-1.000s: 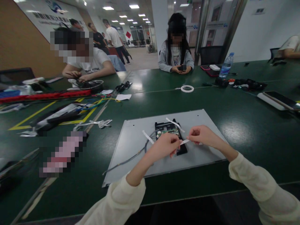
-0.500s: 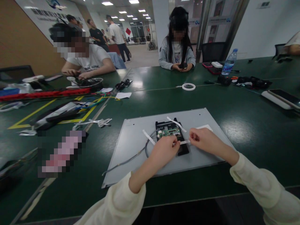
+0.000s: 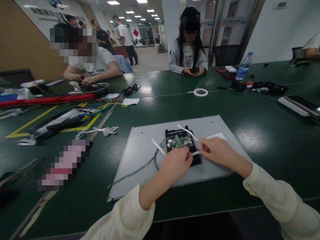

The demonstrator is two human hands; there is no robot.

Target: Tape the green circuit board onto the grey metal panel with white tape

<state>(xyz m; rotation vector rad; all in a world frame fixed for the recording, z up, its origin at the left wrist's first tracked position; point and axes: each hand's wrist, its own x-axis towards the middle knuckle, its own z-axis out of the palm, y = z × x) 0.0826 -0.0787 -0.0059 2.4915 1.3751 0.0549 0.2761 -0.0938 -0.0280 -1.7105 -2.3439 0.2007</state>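
A grey metal panel (image 3: 140,156) lies on the green table in front of me. On it sits a black holder with a small green circuit board (image 3: 180,142), and a grey cable (image 3: 140,168) runs off to the left. My left hand (image 3: 176,162) and my right hand (image 3: 215,150) both pinch the ends of a short white tape strip (image 3: 196,153), held low over the black holder's near end. Two more white strips (image 3: 158,146) are stuck beside the board and across its top.
A white tape roll (image 3: 200,92) lies further back. A water bottle (image 3: 242,70), phones and black gear sit at the right. Cables, a red bar (image 3: 47,99) and yellow floor-tape lines crowd the left. Two people sit across the table.
Both hands have sunk a little toward the black holder with the tape strip between them. The view has tilted slightly.
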